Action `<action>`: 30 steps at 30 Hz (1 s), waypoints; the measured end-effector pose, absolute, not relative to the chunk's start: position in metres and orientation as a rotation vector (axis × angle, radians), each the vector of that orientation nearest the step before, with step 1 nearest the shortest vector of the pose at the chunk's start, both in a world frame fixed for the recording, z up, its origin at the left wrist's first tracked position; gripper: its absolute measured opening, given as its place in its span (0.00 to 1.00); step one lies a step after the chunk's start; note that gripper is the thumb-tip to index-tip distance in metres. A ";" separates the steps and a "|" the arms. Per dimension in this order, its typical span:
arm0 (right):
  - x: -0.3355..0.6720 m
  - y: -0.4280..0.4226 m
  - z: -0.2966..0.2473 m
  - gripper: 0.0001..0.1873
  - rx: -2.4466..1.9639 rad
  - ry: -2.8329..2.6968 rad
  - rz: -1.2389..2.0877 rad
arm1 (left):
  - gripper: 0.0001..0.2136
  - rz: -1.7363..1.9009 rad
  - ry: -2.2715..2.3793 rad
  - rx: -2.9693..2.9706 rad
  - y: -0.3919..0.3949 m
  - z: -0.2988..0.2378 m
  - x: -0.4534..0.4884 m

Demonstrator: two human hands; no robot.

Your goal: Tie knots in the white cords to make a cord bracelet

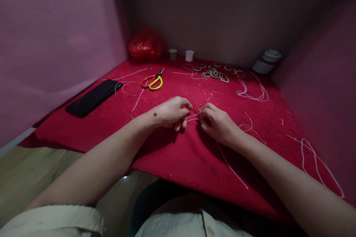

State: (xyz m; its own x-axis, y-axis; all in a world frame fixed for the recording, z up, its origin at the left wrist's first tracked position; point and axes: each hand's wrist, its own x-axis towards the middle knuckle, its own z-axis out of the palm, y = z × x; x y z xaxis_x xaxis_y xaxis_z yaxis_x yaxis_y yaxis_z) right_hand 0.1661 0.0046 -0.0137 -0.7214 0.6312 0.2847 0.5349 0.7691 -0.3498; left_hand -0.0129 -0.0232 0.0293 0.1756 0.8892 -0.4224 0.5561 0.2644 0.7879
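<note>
White cords run across the short gap between my two hands, above the red cloth. My left hand is closed on their left ends, its fingers curled. On the other side, my right hand pinches the cords between thumb and fingers. A small shiny bead or pin shows by the right fingertips; its kind is too small to make out. From beneath my right hand a loose cord end trails toward the front edge. How the cords pass inside the fingers is hidden.
Scissors with red and yellow handles lie behind my left hand, a black phone farther left. Braided cord loops, two thread spools, a red plastic bag and a white jar are at the back. Walls enclose the red cloth.
</note>
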 end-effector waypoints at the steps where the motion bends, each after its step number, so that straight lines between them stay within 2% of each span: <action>1: 0.167 0.007 -0.016 0.05 -0.862 -2.513 0.434 | 0.16 0.385 1.512 1.417 -0.023 0.029 -0.013; 11: 0.165 0.014 -0.022 0.10 -0.796 -2.382 0.717 | 0.18 0.303 1.532 1.398 -0.021 0.030 -0.013; 17: 0.164 0.014 -0.026 0.13 -0.740 -2.442 0.527 | 0.19 0.349 1.458 1.354 -0.021 0.030 -0.012; 23: 0.170 0.011 -0.017 0.15 -0.729 -2.601 0.544 | 0.17 0.371 1.489 1.348 -0.022 0.031 -0.010; 30: 0.164 0.003 -0.015 0.14 -0.876 -2.804 0.283 | 0.17 0.395 1.479 1.377 -0.024 0.031 -0.011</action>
State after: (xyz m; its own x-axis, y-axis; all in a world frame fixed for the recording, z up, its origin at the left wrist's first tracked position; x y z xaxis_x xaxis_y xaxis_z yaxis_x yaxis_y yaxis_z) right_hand 0.1642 0.0031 -0.0145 -0.8075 0.5769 0.1230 0.5407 0.8073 -0.2364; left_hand -0.0109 -0.0236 0.0308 0.1882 0.8749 -0.4462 0.5359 0.2892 0.7932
